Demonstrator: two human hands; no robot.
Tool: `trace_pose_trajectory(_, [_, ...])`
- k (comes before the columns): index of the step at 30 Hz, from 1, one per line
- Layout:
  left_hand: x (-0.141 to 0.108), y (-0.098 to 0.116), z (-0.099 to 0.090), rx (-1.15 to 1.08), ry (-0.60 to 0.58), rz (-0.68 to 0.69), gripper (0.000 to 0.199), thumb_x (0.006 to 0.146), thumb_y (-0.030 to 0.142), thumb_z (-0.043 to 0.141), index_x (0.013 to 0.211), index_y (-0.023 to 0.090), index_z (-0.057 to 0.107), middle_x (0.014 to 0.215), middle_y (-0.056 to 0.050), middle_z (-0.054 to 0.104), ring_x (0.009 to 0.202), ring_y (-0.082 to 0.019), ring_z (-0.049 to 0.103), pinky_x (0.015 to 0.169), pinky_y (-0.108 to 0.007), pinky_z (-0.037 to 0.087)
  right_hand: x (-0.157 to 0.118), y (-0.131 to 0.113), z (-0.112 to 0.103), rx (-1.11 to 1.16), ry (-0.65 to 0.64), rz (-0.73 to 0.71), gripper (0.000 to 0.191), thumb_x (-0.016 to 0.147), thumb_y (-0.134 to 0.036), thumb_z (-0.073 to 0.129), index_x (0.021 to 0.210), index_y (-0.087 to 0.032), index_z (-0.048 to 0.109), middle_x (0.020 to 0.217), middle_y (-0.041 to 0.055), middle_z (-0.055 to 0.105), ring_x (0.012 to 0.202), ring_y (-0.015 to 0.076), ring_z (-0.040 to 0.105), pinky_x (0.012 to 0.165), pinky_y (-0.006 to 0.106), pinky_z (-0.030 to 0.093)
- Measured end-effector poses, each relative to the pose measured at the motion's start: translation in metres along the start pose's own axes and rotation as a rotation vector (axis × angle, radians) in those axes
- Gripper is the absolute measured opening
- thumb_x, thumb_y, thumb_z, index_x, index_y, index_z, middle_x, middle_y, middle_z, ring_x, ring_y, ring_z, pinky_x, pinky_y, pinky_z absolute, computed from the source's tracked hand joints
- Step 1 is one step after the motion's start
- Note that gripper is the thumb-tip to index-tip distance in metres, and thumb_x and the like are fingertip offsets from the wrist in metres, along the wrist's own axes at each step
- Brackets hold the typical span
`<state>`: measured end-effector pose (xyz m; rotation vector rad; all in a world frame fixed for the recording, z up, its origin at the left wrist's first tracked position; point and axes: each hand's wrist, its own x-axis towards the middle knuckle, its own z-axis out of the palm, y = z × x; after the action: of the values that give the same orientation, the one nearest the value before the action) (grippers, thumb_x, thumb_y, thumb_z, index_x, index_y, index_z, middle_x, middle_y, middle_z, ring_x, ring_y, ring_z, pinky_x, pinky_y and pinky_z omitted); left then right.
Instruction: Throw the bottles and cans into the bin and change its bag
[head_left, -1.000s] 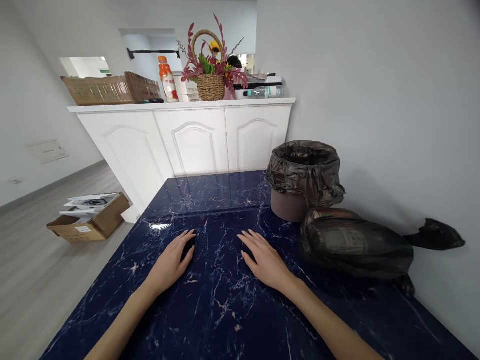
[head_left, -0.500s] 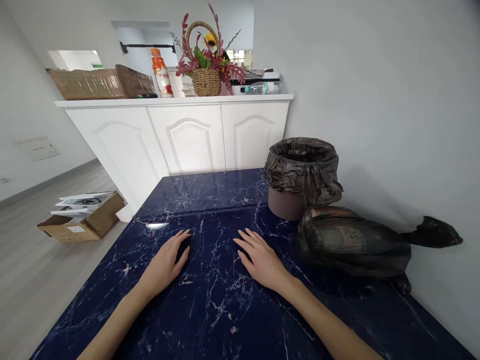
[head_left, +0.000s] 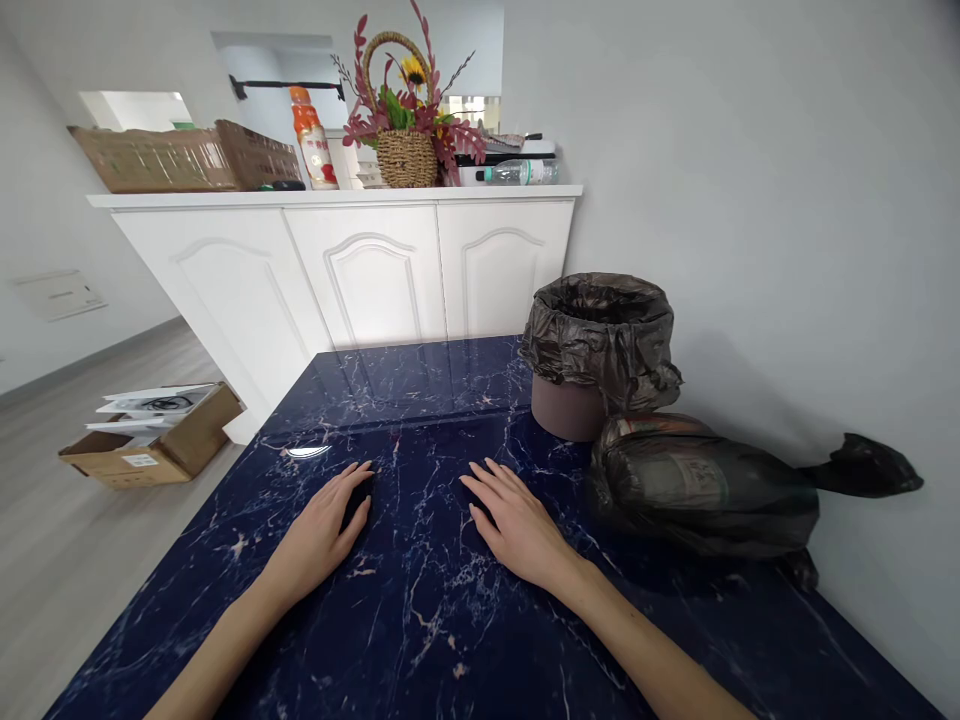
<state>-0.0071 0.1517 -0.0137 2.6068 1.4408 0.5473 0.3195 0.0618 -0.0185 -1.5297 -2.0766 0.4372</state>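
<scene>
My left hand (head_left: 322, 528) lies flat on the dark blue marbled table (head_left: 420, 600), thumb apart from the fingers, holding nothing. To its right, my right hand (head_left: 517, 522) rests on the same surface, palm down with fingers spread, also holding nothing. Beyond my right hand stands a bin (head_left: 566, 408) with a black plastic bag (head_left: 600, 335) folded over its rim. Beside the bin, nearest my right hand, a filled and knotted black bag (head_left: 705, 490) lies on its side.
Behind the table is a white cabinet (head_left: 382, 280) bearing a cardboard box (head_left: 157, 160), an orange-capped bottle (head_left: 313, 145), a flower basket (head_left: 406, 158) and a clear bottle (head_left: 521, 173). An open carton (head_left: 142, 460) sits on the floor at left. A wall borders the right.
The whole view has shifted slightly, with the scene a little further left in the frame. Both hands keep their place on the table.
</scene>
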Motion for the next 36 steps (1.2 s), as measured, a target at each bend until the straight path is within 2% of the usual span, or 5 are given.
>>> trace_pose_trajectory(10, [-0.0003, -0.0005, 0.0008, 0.005, 0.016, 0.019, 0.056, 0.108, 0.058, 0.039, 0.149, 0.024, 0.053, 0.163, -0.009, 0.054, 0.154, -0.031, 0.048, 0.129, -0.055, 0.039, -0.0001, 0.0019, 0.0024, -0.014, 0.017, -0.016, 0.052, 0.112, -0.038, 0.039, 0.160, -0.021, 0.053, 0.172, 0.0045, 0.042, 0.164, 0.0276, 0.028, 0.135, 0.052, 0.026])
trace_pose_trajectory(17, [-0.0020, 0.0030, -0.0008, 0.005, 0.004, 0.004, 0.056, 0.108, 0.058, 0.037, 0.150, 0.023, 0.053, 0.163, -0.009, 0.054, 0.155, -0.030, 0.047, 0.128, -0.055, 0.040, -0.0010, 0.0039, 0.0034, 0.012, -0.021, 0.014, 0.054, 0.113, -0.044, 0.036, 0.162, -0.026, 0.050, 0.174, 0.0003, 0.036, 0.165, 0.0274, 0.023, 0.136, 0.054, 0.025])
trace_pose_trajectory(31, [-0.0002, 0.0002, 0.0015, -0.001, 0.005, 0.019, 0.056, 0.108, 0.058, 0.037, 0.149, 0.022, 0.053, 0.163, -0.011, 0.054, 0.156, -0.031, 0.045, 0.130, -0.056, 0.037, -0.0006, 0.0043, 0.0022, 0.007, 0.013, -0.017, 0.052, 0.113, -0.041, 0.038, 0.160, -0.026, 0.054, 0.172, 0.0033, 0.041, 0.164, 0.0275, 0.028, 0.135, 0.055, 0.027])
trace_pose_trajectory(36, [-0.0002, -0.0003, 0.0016, 0.000, 0.020, 0.034, 0.055, 0.108, 0.057, 0.039, 0.148, 0.023, 0.055, 0.161, -0.011, 0.057, 0.155, -0.031, 0.046, 0.129, -0.056, 0.039, 0.0001, 0.0025, -0.0002, 0.002, -0.015, -0.007, 0.053, 0.113, -0.041, 0.037, 0.161, -0.024, 0.052, 0.174, 0.0040, 0.038, 0.165, 0.0269, 0.025, 0.135, 0.054, 0.025])
